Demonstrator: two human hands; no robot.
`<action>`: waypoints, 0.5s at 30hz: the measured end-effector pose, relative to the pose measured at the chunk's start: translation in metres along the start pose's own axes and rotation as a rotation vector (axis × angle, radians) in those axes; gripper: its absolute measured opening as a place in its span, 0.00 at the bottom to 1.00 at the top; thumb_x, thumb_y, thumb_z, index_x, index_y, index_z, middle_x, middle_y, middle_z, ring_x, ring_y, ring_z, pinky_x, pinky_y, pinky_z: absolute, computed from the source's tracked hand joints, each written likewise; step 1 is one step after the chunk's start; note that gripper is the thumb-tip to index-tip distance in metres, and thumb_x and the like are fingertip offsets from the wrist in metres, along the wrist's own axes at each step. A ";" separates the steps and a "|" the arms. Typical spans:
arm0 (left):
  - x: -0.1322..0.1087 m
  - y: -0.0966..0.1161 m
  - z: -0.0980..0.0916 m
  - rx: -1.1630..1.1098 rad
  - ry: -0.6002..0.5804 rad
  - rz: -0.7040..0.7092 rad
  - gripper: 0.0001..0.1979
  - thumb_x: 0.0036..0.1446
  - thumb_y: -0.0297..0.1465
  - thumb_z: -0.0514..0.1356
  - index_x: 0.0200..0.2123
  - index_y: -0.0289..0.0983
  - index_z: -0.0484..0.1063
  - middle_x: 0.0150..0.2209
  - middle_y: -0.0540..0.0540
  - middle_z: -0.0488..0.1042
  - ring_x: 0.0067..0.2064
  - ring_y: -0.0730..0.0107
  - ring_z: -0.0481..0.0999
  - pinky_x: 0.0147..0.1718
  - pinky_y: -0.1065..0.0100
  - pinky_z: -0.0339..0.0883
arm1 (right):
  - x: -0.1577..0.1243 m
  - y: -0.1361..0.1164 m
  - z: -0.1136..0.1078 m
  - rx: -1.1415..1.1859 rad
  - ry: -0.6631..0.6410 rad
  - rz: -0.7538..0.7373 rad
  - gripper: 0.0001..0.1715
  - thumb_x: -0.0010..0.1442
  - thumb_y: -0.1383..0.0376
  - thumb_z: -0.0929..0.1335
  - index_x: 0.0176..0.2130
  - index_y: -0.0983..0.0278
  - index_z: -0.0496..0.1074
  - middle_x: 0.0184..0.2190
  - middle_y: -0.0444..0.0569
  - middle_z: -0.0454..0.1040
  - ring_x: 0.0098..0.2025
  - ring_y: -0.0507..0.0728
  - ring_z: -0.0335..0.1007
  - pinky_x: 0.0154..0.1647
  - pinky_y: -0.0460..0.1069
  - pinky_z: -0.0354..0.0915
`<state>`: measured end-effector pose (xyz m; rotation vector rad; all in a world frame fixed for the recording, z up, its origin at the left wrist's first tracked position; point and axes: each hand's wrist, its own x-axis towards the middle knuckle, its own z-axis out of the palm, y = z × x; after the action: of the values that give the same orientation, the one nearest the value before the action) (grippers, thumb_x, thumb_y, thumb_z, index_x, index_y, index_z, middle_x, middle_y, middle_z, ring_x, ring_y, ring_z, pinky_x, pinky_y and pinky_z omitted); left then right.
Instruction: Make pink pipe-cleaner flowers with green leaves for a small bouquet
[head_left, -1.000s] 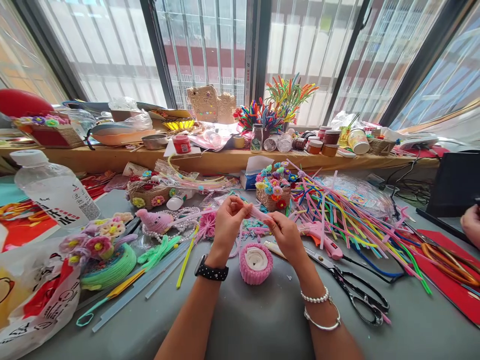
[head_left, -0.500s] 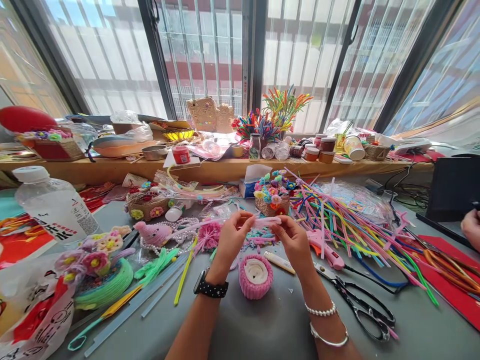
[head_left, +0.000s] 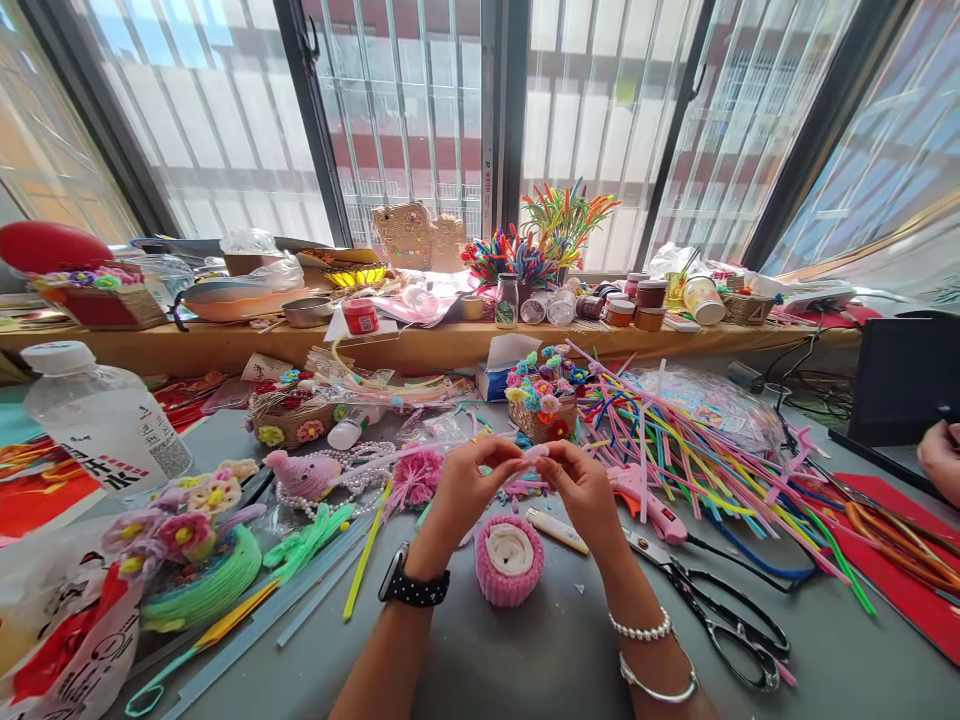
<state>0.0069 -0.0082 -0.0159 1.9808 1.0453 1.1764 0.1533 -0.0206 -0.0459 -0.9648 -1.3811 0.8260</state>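
My left hand (head_left: 469,490) and my right hand (head_left: 581,485) meet above the grey table, both pinching a thin pale pink pipe cleaner (head_left: 534,453) between thumb and fingertips. The strand runs left from my left hand toward a pink fluffy flower (head_left: 417,470). Just below my hands stands a small pink knitted cup (head_left: 510,558) with a white inside. My left wrist wears a black watch; my right wrist has a pearl bracelet and a silver bangle.
Black scissors (head_left: 731,620) and a pink glue gun (head_left: 645,490) lie right of the cup, beside a heap of coloured pipe cleaners (head_left: 697,440). A water bottle (head_left: 105,415), flower baskets and a pink knitted animal (head_left: 304,472) crowd the left. Another person's hand (head_left: 941,455) is at the right edge.
My hands have drawn closer together, fingertips now almost touching around the pink pipe cleaner, and the piece between them has shortened. The camera view tilted slightly.
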 end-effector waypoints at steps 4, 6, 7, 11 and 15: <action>0.001 0.004 -0.004 0.016 -0.013 -0.038 0.09 0.49 0.35 0.56 0.27 0.34 0.69 0.26 0.48 0.71 0.29 0.72 0.70 0.28 0.73 0.63 | -0.001 -0.003 0.000 -0.011 -0.044 0.009 0.11 0.50 0.60 0.65 0.32 0.65 0.69 0.25 0.45 0.68 0.26 0.51 0.62 0.25 0.44 0.59; 0.001 0.005 -0.004 0.019 -0.013 -0.041 0.09 0.49 0.35 0.56 0.27 0.34 0.69 0.26 0.48 0.71 0.28 0.72 0.69 0.27 0.73 0.62 | -0.001 -0.004 0.000 -0.037 -0.048 0.007 0.10 0.51 0.61 0.65 0.32 0.65 0.68 0.26 0.46 0.69 0.27 0.52 0.64 0.27 0.45 0.61; 0.001 0.005 -0.003 0.016 -0.015 -0.038 0.09 0.48 0.35 0.56 0.27 0.34 0.68 0.25 0.48 0.70 0.28 0.72 0.69 0.27 0.72 0.62 | -0.001 -0.004 0.000 -0.054 -0.044 0.002 0.10 0.51 0.61 0.64 0.32 0.65 0.68 0.26 0.46 0.69 0.28 0.52 0.64 0.27 0.45 0.62; 0.000 0.000 0.002 -0.064 -0.061 -0.035 0.10 0.48 0.36 0.56 0.27 0.34 0.67 0.25 0.49 0.69 0.28 0.73 0.68 0.28 0.72 0.63 | -0.001 -0.001 0.001 -0.189 0.037 -0.099 0.07 0.51 0.64 0.63 0.31 0.64 0.67 0.30 0.48 0.68 0.33 0.54 0.66 0.30 0.46 0.64; 0.001 -0.005 0.006 -0.326 -0.196 -0.124 0.10 0.47 0.36 0.57 0.30 0.34 0.67 0.28 0.48 0.69 0.30 0.72 0.70 0.29 0.70 0.64 | -0.002 -0.001 0.003 -0.271 0.057 -0.211 0.10 0.52 0.69 0.62 0.36 0.63 0.68 0.34 0.48 0.70 0.34 0.54 0.67 0.34 0.47 0.65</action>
<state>0.0112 -0.0058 -0.0225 1.7113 0.8068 0.9922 0.1504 -0.0231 -0.0457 -1.0189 -1.5401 0.4580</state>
